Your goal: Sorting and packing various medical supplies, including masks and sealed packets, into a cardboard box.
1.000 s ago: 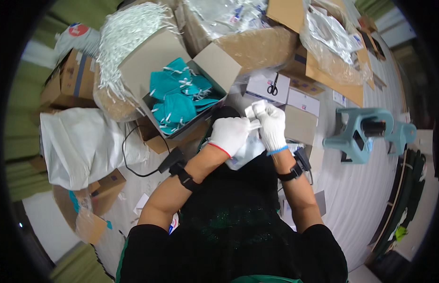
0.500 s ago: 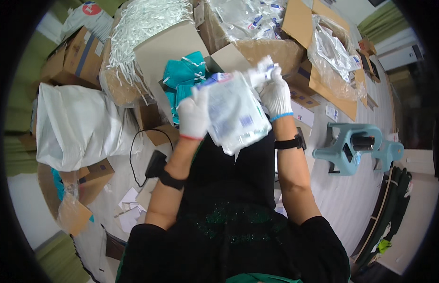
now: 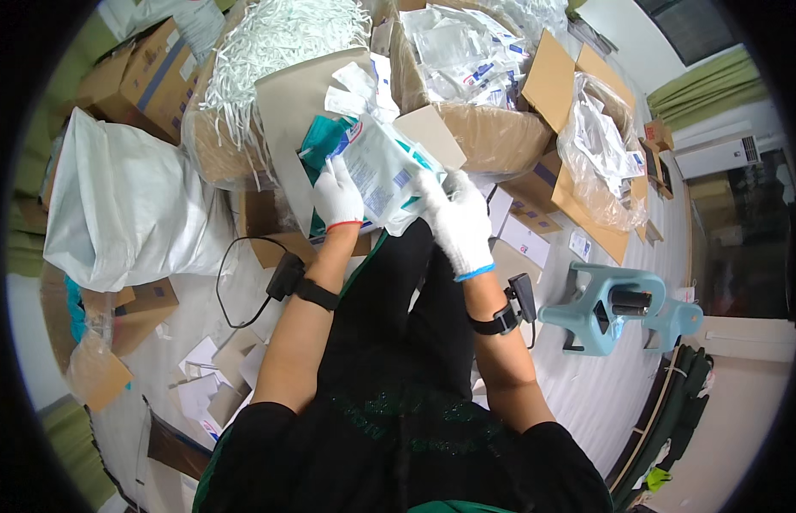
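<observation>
A clear and white plastic bag [image 3: 377, 175] with blue printing lies tilted over an open grey cardboard box [image 3: 283, 103]. My left hand [image 3: 338, 195], in a white knitted glove with a red cuff, grips the bag's left edge. My right hand [image 3: 460, 224], in a matching glove with a blue cuff, is at the bag's right edge; its fingers are apart and slightly blurred. Teal folded face masks [image 3: 323, 138] lie in the box, partly hidden by the bag. A crumpled white strip [image 3: 353, 92] sits beyond the bag's far end.
Behind the box stand a carton of white elastic cords [image 3: 278, 51] and a carton of plastic bags [image 3: 466, 60]. A big white sack [image 3: 129, 205] is at the left. Right of me are another open carton [image 3: 599, 222] and a light-blue stool [image 3: 599, 299].
The bag has moved away from my body, over the box. My right hand has let go of the white strip and moved nearer, to the bag's right edge.
</observation>
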### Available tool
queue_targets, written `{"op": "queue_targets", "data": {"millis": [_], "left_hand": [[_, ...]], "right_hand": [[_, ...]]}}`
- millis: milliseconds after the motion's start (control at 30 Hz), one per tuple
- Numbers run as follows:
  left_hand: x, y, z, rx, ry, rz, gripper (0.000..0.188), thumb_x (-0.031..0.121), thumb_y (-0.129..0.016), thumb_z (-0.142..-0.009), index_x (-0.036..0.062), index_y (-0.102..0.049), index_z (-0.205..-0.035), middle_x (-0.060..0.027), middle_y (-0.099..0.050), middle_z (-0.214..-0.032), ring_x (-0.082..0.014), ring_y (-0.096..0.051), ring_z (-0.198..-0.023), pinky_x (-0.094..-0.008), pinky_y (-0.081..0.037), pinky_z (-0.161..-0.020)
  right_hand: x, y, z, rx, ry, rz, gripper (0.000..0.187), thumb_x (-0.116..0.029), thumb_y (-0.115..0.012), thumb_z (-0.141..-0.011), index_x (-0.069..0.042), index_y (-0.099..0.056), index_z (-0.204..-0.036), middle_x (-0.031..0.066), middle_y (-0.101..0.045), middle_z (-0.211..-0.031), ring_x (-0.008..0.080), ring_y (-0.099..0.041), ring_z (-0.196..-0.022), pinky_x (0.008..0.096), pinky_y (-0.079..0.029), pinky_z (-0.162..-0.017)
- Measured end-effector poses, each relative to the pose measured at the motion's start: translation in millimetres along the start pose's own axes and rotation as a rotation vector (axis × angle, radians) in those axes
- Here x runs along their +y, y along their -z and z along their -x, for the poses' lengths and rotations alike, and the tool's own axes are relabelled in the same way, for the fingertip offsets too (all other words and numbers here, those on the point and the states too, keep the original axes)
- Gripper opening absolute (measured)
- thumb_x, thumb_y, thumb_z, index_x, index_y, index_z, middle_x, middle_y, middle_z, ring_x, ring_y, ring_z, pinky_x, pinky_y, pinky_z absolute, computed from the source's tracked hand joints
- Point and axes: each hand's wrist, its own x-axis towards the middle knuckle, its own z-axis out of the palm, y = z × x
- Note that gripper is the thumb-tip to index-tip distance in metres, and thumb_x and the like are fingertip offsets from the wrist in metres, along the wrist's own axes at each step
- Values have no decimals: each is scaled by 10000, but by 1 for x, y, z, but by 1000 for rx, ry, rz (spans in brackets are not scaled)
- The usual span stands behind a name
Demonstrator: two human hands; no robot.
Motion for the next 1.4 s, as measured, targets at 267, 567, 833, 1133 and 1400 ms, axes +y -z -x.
{"op": "queue_targets", "data": {"millis": [267,567,833,1133,1400], "left_hand": [[-2,-3,22,-204,179,142,531,490,-411,-1016,10,-626,-1090,-298,-652,-1052,-480,-599,-1022,-499,-464,-870],[-31,8,0,-52,253,207,696,635,-311,-1000,65,-598,-1276,-225,-667,-1182,-430,-601,-1128,-471,-455,-970],[-22,17,-9,-101,313,226,613,576,-398,-1007,71,-543,-1322,-197,-640,-1244,-385,-583,-1191,-446,-433,-1003],[16,44,-5,256,-131,67,402,267,-672,-896,59,-597,-1231,-156,-653,-1174,-348,-600,-1126,-435,-442,-990],[49,38,-30,-87,-452,227,138,72,-650,-889,76,-719,-1009,-111,-695,-980,-282,-664,-924,-362,-518,-817]], "right_hand": [[13,-5,-23,152,233,87,204,-225,-662,-917,-24,-690,-907,151,-635,-869,319,-640,-795,387,-499,-734],[11,-4,-58,155,479,512,195,-222,-622,-916,-67,-682,-816,137,-639,-848,345,-649,-762,425,-519,-685],[16,-7,-66,134,449,437,172,-219,-632,-905,-85,-707,-827,140,-654,-831,351,-647,-770,402,-518,-715],[30,2,-68,104,313,75,172,-163,-651,-940,-11,-727,-968,59,-677,-800,161,-613,-712,296,-491,-694],[25,12,-71,7,-24,-400,193,-181,-648,-974,2,-707,-954,-28,-586,-661,38,-471,-557,209,-368,-505]]}}
